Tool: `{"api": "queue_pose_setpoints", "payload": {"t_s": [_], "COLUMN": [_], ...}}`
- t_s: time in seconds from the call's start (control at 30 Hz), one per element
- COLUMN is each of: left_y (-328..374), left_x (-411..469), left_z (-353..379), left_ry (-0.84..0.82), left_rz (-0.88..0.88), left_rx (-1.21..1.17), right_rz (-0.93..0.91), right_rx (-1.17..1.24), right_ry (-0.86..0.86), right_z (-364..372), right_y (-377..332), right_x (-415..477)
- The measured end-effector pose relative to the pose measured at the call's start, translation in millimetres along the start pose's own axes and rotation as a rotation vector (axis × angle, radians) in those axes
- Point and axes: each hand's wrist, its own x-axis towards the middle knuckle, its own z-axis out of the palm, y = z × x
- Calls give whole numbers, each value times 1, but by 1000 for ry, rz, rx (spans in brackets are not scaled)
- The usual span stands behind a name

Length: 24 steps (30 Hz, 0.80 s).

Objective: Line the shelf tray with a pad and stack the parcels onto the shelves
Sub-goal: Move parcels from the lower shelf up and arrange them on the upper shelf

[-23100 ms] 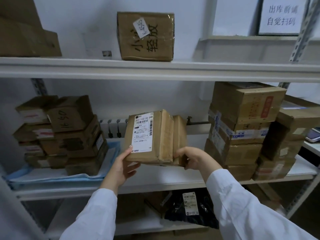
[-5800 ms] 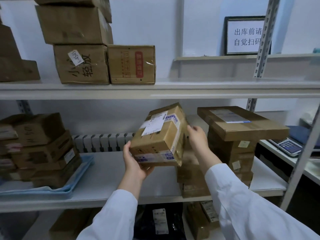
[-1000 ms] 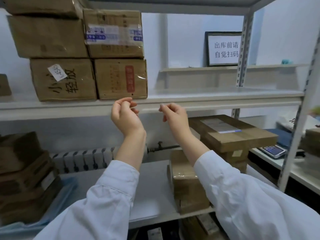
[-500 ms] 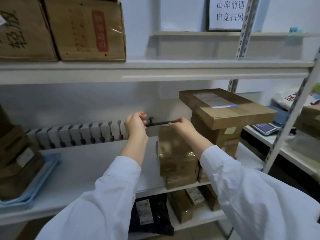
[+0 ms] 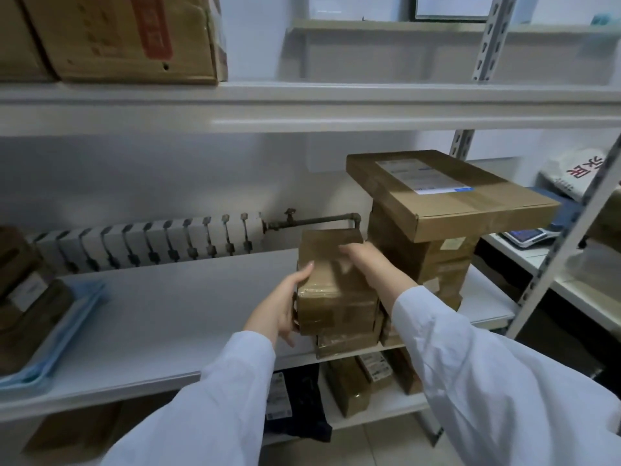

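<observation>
White metal shelving against a pale wall: upper shelf, middle shelf, lower shelf close to a tiled floor. Behind the middle shelf, a white radiator with a rusty pipe leading off to the right. Perforated grey upright at the right; past it, a side bench with a small keypad device and a white bag printed in red characters.

Top parcel, brown and taped, at the front edge of the middle shelf, above a lower parcel and just left of a taller stack capped by 1 wide flat carton. Left hand gripping its left face, thumb over the top edge, fingers curled under the corner. Right hand laid over the top, fingers bent round the far side but smeared by blur. Unclear whether resting on the parcel below or lifted clear.

Blue pad at far left under dark boxes, cut off by the frame. Framed sign cropped at the top, text unreadable. Lower shelf in shadow: 1 black bag and several brown packets, number hard to count.

Tally: 2 hands, 2 white sleeves, 3 shelf levels, 2 cartons on the upper shelf (1 cut off), 1 radiator.
</observation>
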Motion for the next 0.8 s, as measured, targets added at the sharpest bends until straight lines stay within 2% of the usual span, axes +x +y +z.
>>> {"api": "queue_pose_setpoints", "payload": {"t_s": [0.1,0.33,0.6,0.7,0.8], "left_y": [-2,10,7,0,-9], "left_x": [-2,-43,-108,-134,-156], "left_z": [-4,-42,-111,-130,-146], "left_ry": [-23,23,-15,-34,-70], "left_rz": [49,344,477,508,522], "left_rx": [-73,-282,-197,-195,-194], "right_rz": [-45,-163,-289,-384,-485], "right_rx": [107,227,346,403,418], "right_ry": [52,138,47,-6,18], "right_z": [2,5,23,35,45], "right_y": [-4,-43,-74,-83,-87], "right_x": [-2,-28,-71,-99,-120]}}
